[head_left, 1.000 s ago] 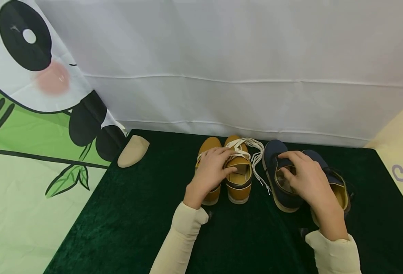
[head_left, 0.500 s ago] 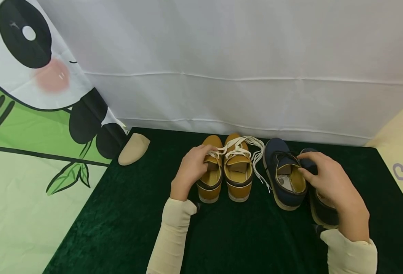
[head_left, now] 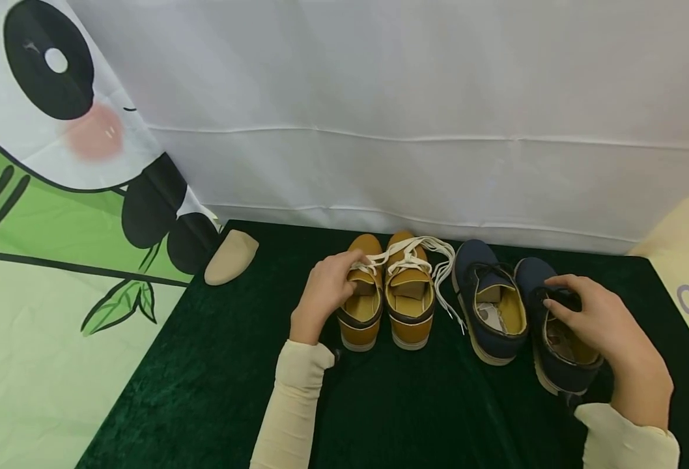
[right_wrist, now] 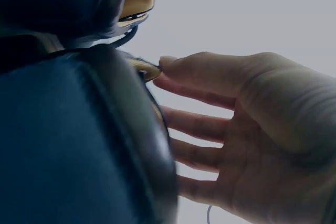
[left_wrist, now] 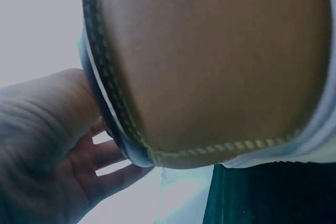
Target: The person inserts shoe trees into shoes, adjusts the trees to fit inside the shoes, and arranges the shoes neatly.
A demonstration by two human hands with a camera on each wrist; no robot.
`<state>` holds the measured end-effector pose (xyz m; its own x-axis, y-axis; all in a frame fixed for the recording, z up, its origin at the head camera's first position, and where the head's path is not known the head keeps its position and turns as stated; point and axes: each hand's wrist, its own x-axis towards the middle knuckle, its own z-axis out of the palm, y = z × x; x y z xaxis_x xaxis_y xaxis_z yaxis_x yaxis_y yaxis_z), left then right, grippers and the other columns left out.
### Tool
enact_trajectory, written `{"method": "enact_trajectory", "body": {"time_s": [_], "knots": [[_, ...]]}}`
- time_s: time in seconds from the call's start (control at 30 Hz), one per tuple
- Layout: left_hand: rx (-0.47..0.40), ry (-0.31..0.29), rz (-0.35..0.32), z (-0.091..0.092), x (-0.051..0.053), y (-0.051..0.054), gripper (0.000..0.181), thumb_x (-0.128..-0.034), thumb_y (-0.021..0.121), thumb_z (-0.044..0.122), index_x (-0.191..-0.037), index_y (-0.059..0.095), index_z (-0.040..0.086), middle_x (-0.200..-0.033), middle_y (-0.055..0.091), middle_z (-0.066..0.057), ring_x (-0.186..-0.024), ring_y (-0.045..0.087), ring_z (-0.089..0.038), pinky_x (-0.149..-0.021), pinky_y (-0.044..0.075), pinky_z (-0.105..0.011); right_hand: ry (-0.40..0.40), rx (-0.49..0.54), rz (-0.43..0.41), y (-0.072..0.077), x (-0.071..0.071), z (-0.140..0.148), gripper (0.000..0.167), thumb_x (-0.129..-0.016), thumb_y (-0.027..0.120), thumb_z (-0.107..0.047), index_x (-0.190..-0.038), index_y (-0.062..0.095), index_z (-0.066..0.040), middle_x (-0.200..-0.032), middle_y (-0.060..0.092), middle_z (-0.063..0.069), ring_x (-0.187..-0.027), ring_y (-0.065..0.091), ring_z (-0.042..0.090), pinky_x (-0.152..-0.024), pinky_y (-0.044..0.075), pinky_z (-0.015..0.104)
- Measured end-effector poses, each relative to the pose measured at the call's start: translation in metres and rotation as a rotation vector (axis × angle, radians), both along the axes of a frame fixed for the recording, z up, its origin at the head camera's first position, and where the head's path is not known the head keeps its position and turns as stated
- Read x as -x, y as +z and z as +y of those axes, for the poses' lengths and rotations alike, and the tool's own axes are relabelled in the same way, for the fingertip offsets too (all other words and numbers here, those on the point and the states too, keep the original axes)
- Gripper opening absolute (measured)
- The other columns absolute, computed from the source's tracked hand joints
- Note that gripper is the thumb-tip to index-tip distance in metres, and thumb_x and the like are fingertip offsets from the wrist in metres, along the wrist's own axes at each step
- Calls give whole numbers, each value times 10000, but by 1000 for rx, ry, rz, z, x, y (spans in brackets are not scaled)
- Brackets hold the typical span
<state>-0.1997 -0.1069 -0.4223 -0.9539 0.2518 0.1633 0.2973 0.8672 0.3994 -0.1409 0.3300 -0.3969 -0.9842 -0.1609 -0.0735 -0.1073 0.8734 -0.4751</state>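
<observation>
In the head view my left hand (head_left: 323, 293) grips the upper left side of the left tan shoe (head_left: 361, 333), by its white laces. In the left wrist view its fingers (left_wrist: 113, 177) lie along the shoe's far side, with the thumb's tip hidden. The right tan shoe (head_left: 411, 329) stands close beside it. My right hand (head_left: 608, 326) pinches the tongue area of the right navy shoe (head_left: 564, 371) between thumb and forefinger, as the right wrist view shows at the yellow-edged piece (right_wrist: 147, 70). The left navy shoe (head_left: 491, 339) is just left of that one.
Loose white laces (head_left: 441, 267) trail between the tan and navy pairs. A beige, rounded piece (head_left: 231, 258) lies at the back left of the dark green cloth (head_left: 221, 391). Behind the cloth hangs a white sheet (head_left: 350, 169).
My left hand has moved left from over the tan pair to the left tan shoe. My right hand has passed from the left navy shoe to the right one.
</observation>
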Motion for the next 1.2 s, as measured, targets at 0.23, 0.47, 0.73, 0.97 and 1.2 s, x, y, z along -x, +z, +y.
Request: {"method": "enact_trajectory", "body": {"time_s": [0.23,0.47,0.73,0.97,1.2], "knots": [[24,-28,34,-1,-1,0,379,-890,737,-8,-1169,687,243,-1041,735,9,-703,544,-187,-607,444,-306,30,-4,21,-8,1,5,467,-1087,558,-322,-1405,548,20,-1457,457,403,-1281,431,630,-983,362,791],[100,-95,84,0,3,4,371,-906,748,22,-1196,647,229,-1114,748,8,-729,570,-168,-655,491,-300,73,26,135,-18,-1,13,405,-1081,576,-287,-1365,589,2,-1388,543,372,-1235,493,594,-938,395,743],[24,-115,-7,-17,-5,-1,456,-1000,715,343,-1430,585,266,-1410,662,6,-1156,675,-206,-1008,533,-443,98,81,196,-30,-8,15,383,-1083,577,-234,-1392,574,-9,-1407,535,353,-1272,457,589,-957,369,756],[-110,-44,-79,-49,-9,-1,604,-1021,598,551,-1543,491,267,-1590,507,-36,-1466,489,-307,-1210,363,-603,113,110,297,-38,-9,19,331,-1058,610,-151,-1355,608,-5,-1353,601,314,-1237,517,527,-1006,395,673],[-136,190,-36,-104,-5,0,511,-1065,609,346,-1530,488,172,-1566,517,-132,-1448,488,-360,-1186,392,-593,133,102,350,-42,-8,21,312,-1044,630,-132,-1332,629,-15,-1316,640,279,-1197,557,468,-1026,219,3]]}}
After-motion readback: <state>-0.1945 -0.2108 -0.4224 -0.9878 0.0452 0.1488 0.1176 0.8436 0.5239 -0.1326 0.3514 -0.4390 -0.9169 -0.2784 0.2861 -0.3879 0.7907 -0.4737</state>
